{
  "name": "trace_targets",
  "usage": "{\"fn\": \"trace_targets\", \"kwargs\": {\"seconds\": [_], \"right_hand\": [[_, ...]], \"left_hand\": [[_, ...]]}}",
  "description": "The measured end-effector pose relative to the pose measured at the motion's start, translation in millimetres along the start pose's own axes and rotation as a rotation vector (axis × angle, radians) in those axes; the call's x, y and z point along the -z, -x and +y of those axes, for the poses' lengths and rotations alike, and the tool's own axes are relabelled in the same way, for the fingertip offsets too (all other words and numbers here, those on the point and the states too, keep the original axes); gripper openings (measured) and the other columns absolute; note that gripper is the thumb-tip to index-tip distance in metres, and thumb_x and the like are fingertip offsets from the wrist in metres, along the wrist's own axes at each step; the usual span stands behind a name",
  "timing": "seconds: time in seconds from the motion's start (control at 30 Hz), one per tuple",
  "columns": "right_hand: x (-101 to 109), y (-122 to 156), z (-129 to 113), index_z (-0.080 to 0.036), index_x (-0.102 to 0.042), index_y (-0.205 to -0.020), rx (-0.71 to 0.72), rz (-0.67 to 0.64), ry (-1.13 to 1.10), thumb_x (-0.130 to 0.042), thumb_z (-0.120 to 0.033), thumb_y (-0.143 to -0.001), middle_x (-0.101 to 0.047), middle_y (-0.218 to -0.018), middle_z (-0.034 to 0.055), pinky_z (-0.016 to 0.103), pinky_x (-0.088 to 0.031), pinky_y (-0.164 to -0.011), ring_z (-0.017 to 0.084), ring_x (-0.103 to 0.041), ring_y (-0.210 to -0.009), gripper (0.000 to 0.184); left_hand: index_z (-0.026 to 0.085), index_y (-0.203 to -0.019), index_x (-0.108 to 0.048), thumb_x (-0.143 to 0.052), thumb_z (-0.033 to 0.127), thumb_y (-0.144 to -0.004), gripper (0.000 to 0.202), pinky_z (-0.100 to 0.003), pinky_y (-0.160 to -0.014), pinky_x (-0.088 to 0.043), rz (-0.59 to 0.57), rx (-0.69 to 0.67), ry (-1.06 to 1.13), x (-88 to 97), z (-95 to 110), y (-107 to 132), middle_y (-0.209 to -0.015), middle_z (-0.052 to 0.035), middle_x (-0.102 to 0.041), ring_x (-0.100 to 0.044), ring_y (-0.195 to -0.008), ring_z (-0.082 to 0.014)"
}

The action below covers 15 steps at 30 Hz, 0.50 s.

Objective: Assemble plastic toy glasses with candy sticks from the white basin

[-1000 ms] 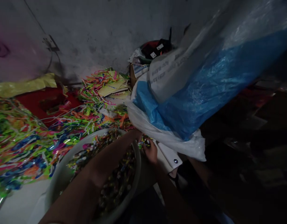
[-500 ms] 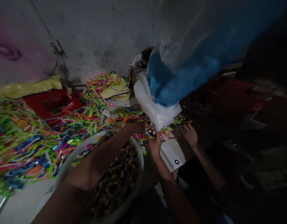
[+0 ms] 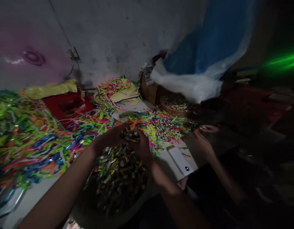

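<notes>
A handful of small wrapped pieces was held between the left hand and the right hand. Both hands were curled partly closed around it from either side, with the fingers bent over the cluster. The handful was kept above the far side of a bowl, which was filled with many more small colourful pieces; in the dim light their kind could not be told.

The bowl stood on a pale tabletop. To its left, a wide mass of bright paper strips in green, orange, pink and blue was spread. Beyond the hands, a loose heap of pieces was scattered on the tabletop. Just to the right of the right hand, a flat white device lay.

Further right, another person's two hands were seen low over the tabletop edge, near the heap. Above them, a blurred blue and white plastic bag hung against the grey wall.
</notes>
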State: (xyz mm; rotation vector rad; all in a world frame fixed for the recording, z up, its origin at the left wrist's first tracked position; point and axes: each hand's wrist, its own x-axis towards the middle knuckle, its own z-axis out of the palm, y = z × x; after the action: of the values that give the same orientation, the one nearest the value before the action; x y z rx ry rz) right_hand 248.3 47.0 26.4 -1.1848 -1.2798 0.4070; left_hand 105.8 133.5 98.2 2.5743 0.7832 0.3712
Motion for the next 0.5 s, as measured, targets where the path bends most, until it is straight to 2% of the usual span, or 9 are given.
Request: {"fn": "trace_targets", "kwargs": {"seconds": [0.1, 0.2, 0.3, 0.4, 0.5], "right_hand": [[-18, 8, 8, -0.024, -0.061, -0.099, -0.029, -0.06, -0.043, -0.065, -0.023, -0.07, -0.067, -0.095, -0.0014, 0.027, -0.049, -0.077, 0.018, -0.062, -0.088, 0.029], [-23, 10, 17, -0.024, -0.059, -0.1, -0.054, -0.102, -0.053, -0.065, -0.023, -0.071, -0.066, -0.094, -0.0015, 0.027, -0.049, -0.078, 0.017, -0.062, -0.088, 0.03], [-17, 10, 21, -0.024, -0.056, -0.107, -0.057, -0.176, -0.021, -0.064, -0.025, -0.073, -0.065, -0.1, -0.0007, 0.028, -0.048, -0.082, 0.017, -0.061, -0.093, 0.035], [-6, 13, 21, -0.026, -0.058, -0.112, -0.028, -0.338, 0.033, -0.07, -0.029, -0.069, -0.066, -0.106, 0.0005, 0.032, -0.048, -0.085, 0.019, -0.061, -0.098, 0.044], [5, 20, 22, -0.028, -0.063, -0.111, 0.028, -0.521, 0.074, -0.077, -0.031, -0.063, -0.066, -0.113, 0.0017, 0.036, -0.046, -0.091, 0.022, -0.06, -0.105, 0.05]], "left_hand": [[0.017, -0.104, -0.049, -0.066, 0.029, -0.068, 0.042, -0.028, -0.072, -0.049, -0.063, 0.08, 0.138, -3.4, -14, 23, -0.098, -0.0044, -0.064, -0.06, -0.085, -0.0197], [0.018, -0.108, -0.045, -0.063, 0.032, -0.07, 0.045, -0.027, -0.062, -0.049, -0.101, 0.142, 0.239, -13.0, -22, 29, -0.094, -0.0039, -0.064, -0.06, -0.073, -0.0169], [0.017, -0.11, -0.047, -0.064, 0.033, -0.07, 0.046, -0.029, -0.069, -0.049, -0.082, 0.138, 0.241, -22.4, -27, 28, -0.1, -0.0059, -0.063, -0.06, -0.081, -0.0186], [0.016, -0.111, -0.052, -0.068, 0.03, -0.067, 0.049, -0.031, -0.079, -0.048, -0.106, 0.116, 0.238, -25.3, -32, 31, -0.111, -0.0094, -0.061, -0.057, -0.096, -0.0232], [0.02, -0.121, -0.051, -0.067, 0.026, -0.067, 0.058, -0.029, -0.076, -0.049, -0.189, 0.112, 0.258, -20.1, -43, 42, -0.118, -0.0095, -0.062, -0.059, -0.096, -0.0229]]}}
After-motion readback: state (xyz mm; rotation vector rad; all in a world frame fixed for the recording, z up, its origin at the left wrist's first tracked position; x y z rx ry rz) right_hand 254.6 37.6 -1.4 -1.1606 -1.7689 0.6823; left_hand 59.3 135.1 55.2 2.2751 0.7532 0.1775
